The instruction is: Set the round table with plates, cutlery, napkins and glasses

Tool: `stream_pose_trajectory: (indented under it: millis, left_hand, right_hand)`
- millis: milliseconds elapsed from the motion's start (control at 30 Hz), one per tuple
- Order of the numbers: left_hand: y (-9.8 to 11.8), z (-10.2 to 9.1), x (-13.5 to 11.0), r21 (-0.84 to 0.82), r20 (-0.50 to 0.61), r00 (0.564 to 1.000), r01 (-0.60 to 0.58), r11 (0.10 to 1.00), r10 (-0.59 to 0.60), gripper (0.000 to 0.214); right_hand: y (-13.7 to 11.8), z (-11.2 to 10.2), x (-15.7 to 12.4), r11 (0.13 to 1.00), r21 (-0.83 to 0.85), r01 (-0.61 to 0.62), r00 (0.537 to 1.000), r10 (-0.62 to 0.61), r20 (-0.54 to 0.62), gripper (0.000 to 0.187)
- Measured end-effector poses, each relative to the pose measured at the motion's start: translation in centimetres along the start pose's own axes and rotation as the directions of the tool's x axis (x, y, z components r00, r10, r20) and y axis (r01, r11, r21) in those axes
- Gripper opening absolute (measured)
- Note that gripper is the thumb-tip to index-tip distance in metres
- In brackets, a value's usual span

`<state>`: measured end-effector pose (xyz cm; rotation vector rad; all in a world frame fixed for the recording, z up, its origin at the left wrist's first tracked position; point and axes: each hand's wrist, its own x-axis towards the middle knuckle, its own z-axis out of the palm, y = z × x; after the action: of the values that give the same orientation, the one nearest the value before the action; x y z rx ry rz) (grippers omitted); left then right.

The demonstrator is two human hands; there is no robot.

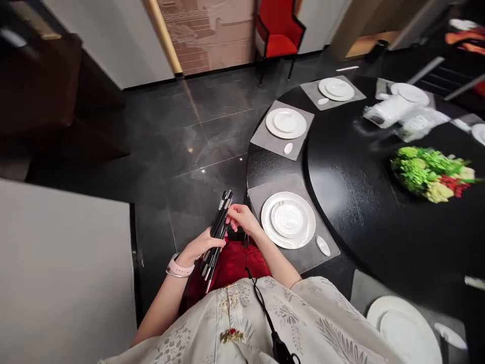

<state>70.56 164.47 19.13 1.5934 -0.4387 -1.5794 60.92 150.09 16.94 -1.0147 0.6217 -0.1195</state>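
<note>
My left hand (200,246) is closed around a bundle of black chopsticks (217,230) with silver tips, held upright and slanted in front of me. A pink watch sits on that wrist. My right hand (242,218) pinches the upper part of the bundle with its fingertips. Both hands hover just left of a round black table (364,202). The nearest place setting lies right of my right hand: a grey placemat (265,194) with a white plate (288,220) and a white chopstick rest (323,245).
More grey mats with white plates (286,123) (336,89) (403,328) ring the table edge. A green and red centrepiece (432,172) and plastic-wrapped items (401,114) lie on the raised inner disc. A red chair (278,30) stands behind, a white surface (64,273) at my left.
</note>
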Motion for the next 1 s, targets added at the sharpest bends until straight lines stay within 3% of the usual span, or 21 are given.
stream_pose_trajectory:
  millis: [133, 233, 400, 500, 533, 600, 733, 833, 900, 1000]
  left_hand:
    - [2.8, -4.2, 4.5, 0.073, 0.13, 0.989, 0.058, 0.996, -0.067, 0.023]
    - [5.7, -7.1, 7.4, 0.13, 0.224, 0.969, 0.073, 0.989, -0.101, 0.027]
    - [10.8, -9.7, 10.4, 0.328, 0.384, 0.905, 0.053, 0.943, -0.185, 0.026]
    - [11.8, -10.3, 11.7, 0.388, 0.44, 0.877, 0.01, 0.922, -0.195, 0.028]
    - [11.8, -10.4, 12.2, 0.407, 0.457, 0.864, 0.006, 0.913, -0.21, 0.026]
    - [11.3, -10.6, 13.0, 0.439, 0.487, 0.836, 0.016, 0.898, -0.252, 0.021]
    - [10.9, -10.6, 14.5, 0.447, 0.53, 0.793, 0.039, 0.894, -0.3, 0.022]
    - [11.5, -10.1, 15.0, 0.449, 0.603, 0.727, 0.03, 0.893, -0.328, 0.033]
    - [12.0, -9.7, 15.1, 0.436, 0.661, 0.671, 0.019, 0.9, -0.335, 0.034]
    - [12.3, -9.2, 15.4, 0.386, 0.713, 0.624, 0.033, 0.922, -0.321, 0.029]
  right_hand:
    - [-0.7, 0.6, 4.2, 0.993, -0.05, 0.111, 0.978, -0.118, -0.17, 0.025]
    - [-1.4, 1.3, 7.0, 0.986, -0.056, 0.157, 0.926, -0.167, -0.339, 0.021]
    - [-2.3, 2.3, 9.3, 0.991, 0.033, 0.13, 0.833, -0.091, -0.546, 0.022]
    - [-1.9, 2.6, 10.1, 0.993, 0.071, 0.098, 0.789, -0.034, -0.614, 0.02]
    - [-1.6, 2.7, 10.3, 0.995, 0.056, 0.084, 0.756, -0.027, -0.654, 0.02]
    - [-1.2, 2.9, 10.8, 0.999, -0.023, 0.046, 0.646, -0.048, -0.762, 0.021]
    - [-2.0, 2.2, 10.9, 0.982, -0.183, -0.041, 0.347, -0.158, -0.925, 0.017]
    - [-4.1, -0.4, 9.7, 0.978, -0.209, 0.026, 0.142, -0.211, -0.967, 0.013]
    - [-6.2, -2.9, 8.1, 0.959, -0.19, 0.212, 0.09, -0.213, -0.973, 0.012]
    - [-9.5, -7.1, 4.9, 0.821, -0.114, 0.56, 0.078, -0.19, -0.979, 0.014]
